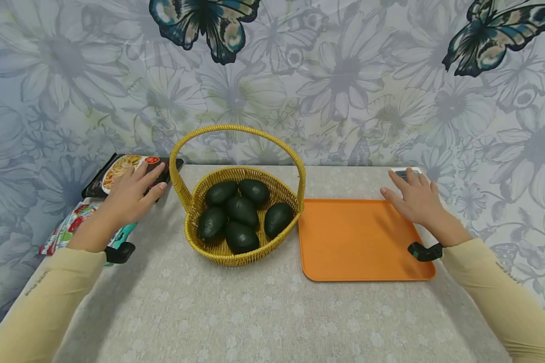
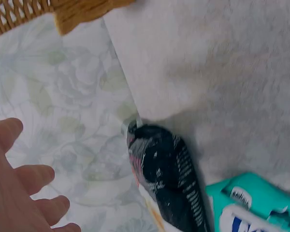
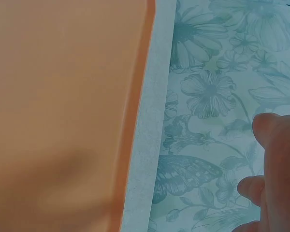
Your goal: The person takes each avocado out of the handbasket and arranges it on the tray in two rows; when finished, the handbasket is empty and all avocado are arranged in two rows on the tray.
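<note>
My left hand [image 1: 133, 196] hovers with spread fingers over a black food packet [image 1: 161, 174] at the table's left side; nothing is in its grasp. In the left wrist view that black packet [image 2: 166, 179] lies apart from the fingers. Off to the right, my right hand [image 1: 415, 199] hangs above the far right corner of an orange tray [image 1: 359, 242], its fingers spread and holding nothing. A yellow wicker basket [image 1: 233, 259] with a tall handle stands between the hands. Inside it lie several dark green avocados [image 1: 242, 212]. The orange tray holds nothing.
Beside the black packet lies a colourful packet [image 1: 74, 219], partly hidden by the left arm, with a teal pack [image 2: 258, 203] next to it. A small white item with a dark label [image 1: 406, 174] sits behind the right hand. Flowered cloth [image 1: 345, 101] hangs behind the table.
</note>
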A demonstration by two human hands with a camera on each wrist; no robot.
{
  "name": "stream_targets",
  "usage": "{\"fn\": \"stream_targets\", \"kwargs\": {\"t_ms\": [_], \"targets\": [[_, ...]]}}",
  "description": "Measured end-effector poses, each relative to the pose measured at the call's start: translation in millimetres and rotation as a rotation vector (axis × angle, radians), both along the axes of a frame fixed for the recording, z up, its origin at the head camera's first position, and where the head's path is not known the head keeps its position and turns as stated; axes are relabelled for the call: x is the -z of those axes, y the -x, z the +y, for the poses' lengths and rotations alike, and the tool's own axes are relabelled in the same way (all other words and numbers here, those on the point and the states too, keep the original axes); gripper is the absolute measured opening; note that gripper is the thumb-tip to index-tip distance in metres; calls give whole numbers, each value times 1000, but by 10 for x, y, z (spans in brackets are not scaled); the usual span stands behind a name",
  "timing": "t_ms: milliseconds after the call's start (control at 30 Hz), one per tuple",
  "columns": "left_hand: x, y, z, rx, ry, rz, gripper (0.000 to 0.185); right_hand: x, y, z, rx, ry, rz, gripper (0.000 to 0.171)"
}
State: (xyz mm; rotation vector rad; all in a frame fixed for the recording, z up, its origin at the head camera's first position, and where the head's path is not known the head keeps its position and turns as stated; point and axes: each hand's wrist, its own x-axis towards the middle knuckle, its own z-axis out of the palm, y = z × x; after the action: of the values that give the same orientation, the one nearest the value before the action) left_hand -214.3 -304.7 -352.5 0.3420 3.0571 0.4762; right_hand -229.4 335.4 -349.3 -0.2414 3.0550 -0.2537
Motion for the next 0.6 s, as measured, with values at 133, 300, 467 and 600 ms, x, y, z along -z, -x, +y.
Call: {"fn": "stream_targets", "kwargs": {"t_ms": [133, 300, 467, 600], "targets": [[62, -59, 70, 35, -94, 27, 62, 11, 0, -11, -1, -14, 8, 77], [146, -141, 153, 62, -233, 56, 59, 30, 1, -12, 3, -18, 7, 76], [255, -179, 223, 88, -318, 102, 57, 44, -5, -22, 6, -10, 2, 76], [331, -184, 294, 107, -384, 121, 59, 58, -10, -31, 9, -16, 2, 76]]}}
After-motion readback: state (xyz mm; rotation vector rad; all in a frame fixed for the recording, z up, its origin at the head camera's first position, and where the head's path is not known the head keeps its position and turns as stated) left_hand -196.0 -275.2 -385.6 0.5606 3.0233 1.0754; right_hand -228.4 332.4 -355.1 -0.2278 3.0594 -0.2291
